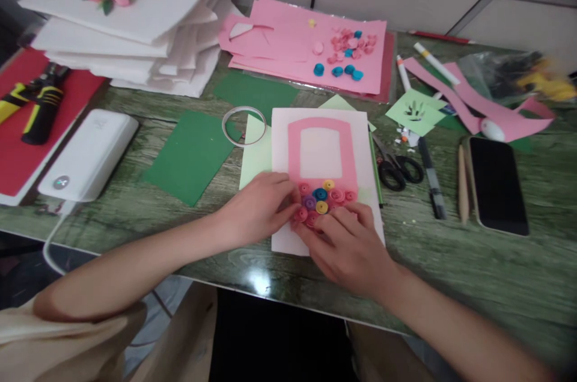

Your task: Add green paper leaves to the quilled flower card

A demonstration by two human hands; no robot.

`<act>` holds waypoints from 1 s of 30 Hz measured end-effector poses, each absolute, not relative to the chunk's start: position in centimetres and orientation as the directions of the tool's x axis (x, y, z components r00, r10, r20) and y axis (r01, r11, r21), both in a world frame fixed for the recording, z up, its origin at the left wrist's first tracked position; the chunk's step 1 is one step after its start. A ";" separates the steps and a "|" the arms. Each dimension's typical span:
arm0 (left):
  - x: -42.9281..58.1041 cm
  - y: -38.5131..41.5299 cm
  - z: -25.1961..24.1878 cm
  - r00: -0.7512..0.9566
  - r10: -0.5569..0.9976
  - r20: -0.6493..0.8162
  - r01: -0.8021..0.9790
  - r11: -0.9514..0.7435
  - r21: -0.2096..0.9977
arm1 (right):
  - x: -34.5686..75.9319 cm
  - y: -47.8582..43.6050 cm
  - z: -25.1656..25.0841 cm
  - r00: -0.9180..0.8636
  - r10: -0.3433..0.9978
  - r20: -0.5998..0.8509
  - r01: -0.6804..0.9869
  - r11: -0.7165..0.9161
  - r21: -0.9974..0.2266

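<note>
A white card lies on the table with a pink paper basket shape on it, its handle arching over a white opening. Rolled paper flowers in pink, yellow, blue and purple, such as a blue flower, cluster on the lower part. My left hand comes in from the left, its thumb and bent fingers closed at a pink flower on the cluster's left edge. Curled over the bottom of the cluster, my right hand has thumb and forefinger about another pink flower. My fingers partly hide the lower flowers.
Pink sheets with loose paper rolls lie behind the card. Black-handled scissors, a marker and a phone are right. Green paper, a tape ring, a power bank and pliers are left.
</note>
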State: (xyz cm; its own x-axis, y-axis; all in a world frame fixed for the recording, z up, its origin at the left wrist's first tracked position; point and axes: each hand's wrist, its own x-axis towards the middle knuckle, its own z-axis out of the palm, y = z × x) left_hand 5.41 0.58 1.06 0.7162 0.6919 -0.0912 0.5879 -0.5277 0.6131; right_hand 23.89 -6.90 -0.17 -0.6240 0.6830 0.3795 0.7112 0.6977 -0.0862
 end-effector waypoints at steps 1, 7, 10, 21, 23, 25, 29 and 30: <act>5.4 0.6 1.1 0.717 0.691 -0.090 0.586 -0.528 0.615 | 23.9 -6.9 -0.2 -0.625 0.683 0.377 0.715 0.695 -0.073; 5.3 0.6 1.3 0.732 0.676 -0.080 0.565 -0.538 0.625 | 23.9 -6.9 -0.1 -0.613 0.684 0.395 0.725 0.686 -0.065; 5.3 0.7 1.3 0.734 0.674 -0.085 0.570 -0.542 0.617 | 23.9 -6.8 -0.1 -0.608 0.693 0.387 0.724 0.684 -0.087; 5.3 0.7 1.0 0.712 0.693 -0.109 0.608 -0.531 0.590 | 24.0 -6.7 0.2 -0.601 0.698 0.391 0.711 0.690 -0.139; 5.3 0.6 1.0 0.713 0.693 -0.106 0.608 -0.537 0.585 | 24.2 -6.5 0.4 -0.579 0.704 0.411 0.713 0.682 -0.165; 5.3 0.6 0.9 0.716 0.690 -0.108 0.609 -0.541 0.579 | 24.7 -6.3 0.5 -0.548 0.719 0.428 0.728 0.662 -0.180; 5.3 0.6 0.9 0.725 0.682 -0.099 0.600 -0.553 0.579 | 25.7 -6.0 0.6 -0.507 0.749 0.426 0.756 0.624 -0.197; 5.3 0.6 1.0 0.726 0.681 -0.098 0.599 -0.555 0.577 | 25.8 -6.0 0.6 -0.503 0.754 0.423 0.758 0.620 -0.203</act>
